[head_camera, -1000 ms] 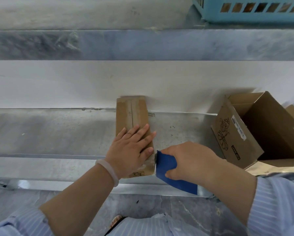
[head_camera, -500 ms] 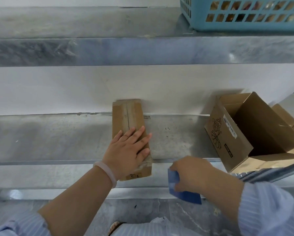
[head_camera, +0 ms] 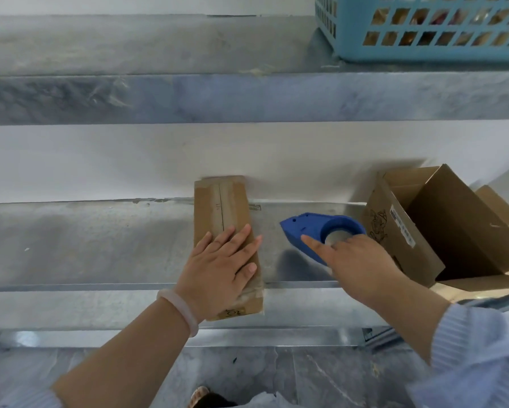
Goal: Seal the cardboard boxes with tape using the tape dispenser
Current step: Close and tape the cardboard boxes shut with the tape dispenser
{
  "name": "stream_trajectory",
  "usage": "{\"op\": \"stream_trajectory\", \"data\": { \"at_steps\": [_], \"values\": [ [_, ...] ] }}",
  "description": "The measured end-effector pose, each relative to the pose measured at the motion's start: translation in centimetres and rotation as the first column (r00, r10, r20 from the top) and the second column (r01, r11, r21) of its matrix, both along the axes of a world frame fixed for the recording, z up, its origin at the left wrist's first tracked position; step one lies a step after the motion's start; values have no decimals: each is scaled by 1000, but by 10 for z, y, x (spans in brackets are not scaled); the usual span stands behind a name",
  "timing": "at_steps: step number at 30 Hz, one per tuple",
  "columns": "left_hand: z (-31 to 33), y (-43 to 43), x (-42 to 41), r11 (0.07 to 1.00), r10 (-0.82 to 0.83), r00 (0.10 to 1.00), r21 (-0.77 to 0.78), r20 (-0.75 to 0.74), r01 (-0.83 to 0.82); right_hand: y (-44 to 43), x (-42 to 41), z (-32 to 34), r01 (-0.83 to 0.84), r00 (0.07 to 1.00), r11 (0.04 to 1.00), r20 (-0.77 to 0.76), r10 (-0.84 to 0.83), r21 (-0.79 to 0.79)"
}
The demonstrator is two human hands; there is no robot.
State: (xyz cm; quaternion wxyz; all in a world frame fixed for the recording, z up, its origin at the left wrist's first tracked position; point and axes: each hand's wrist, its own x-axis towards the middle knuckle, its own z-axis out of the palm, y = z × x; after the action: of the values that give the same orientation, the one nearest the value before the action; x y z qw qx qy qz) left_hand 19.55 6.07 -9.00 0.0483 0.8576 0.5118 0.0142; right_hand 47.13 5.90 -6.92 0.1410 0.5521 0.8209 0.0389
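**Tape dispenser (head_camera: pixel 306 231) held beside a closed cardboard box (head_camera: pixel 220 207)**

Bare metal shelf (head_camera: pixel 85 245) fills the left of the frame, with a white wall behind it. A bare forearm comes up from the lower left, with a pale bracelet (head_camera: pixel 179 307) at the wrist. The left hand (head_camera: pixel 220 269) lies flat on the near half of the closed cardboard box, fingers straight and slightly spread, pressing down and clasping nothing.

The box is long and narrow and sits at the middle of the frame. Its far end is against the wall and its near end reaches past the shelf's front edge. A glossy strip runs along its top seam.

Just right of it, and not touching it, is the blue tape dispenser, its pointed nose turned toward the box and a shadow on the shelf beneath it. The right hand (head_camera: pixel 362 266) grips it from the near side. The forefinger lies straight along the blue body, the other fingers curl in at the roll, and the thumb is hidden.

At the right edge an open cardboard box (head_camera: pixel 453 231) lies tipped, with a printed drawing and a white label on one flap. In the upper right, a light blue basket (head_camera: pixel 424 48) stands on a higher shelf.
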Motion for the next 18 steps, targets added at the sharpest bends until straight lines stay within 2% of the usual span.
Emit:
{"op": "stream_trajectory", "data": {
  "at_steps": [2,6,10,15,17,18],
  "values": [
    [0,0,0,1000,7,1000,-11,9,-7,10,3,-19,-32,997,999,73,29,39],
    [1,1,0,1000,14,1000,-12,8,-14,18,4,-53,-33,995,998,96,27,58],
    [2,1,0,1000,18,999,-9,35,-18,7,-5,-77,-9,981,1000,192,7,7],
    [1,1,-1,1000,28,998,-3,62,-28,-1,-18,-87,109,994,992,37,-107,-60],
    [2,4,-3,999,39,985,-26,169,-35,-5,-22,-84,169,984,981,-47,-174,-95],
    [4,4,-5,998,55,962,-41,268,-46,-9,-24,-82,199,972,974,-104,-210,-104]
  ]
}}
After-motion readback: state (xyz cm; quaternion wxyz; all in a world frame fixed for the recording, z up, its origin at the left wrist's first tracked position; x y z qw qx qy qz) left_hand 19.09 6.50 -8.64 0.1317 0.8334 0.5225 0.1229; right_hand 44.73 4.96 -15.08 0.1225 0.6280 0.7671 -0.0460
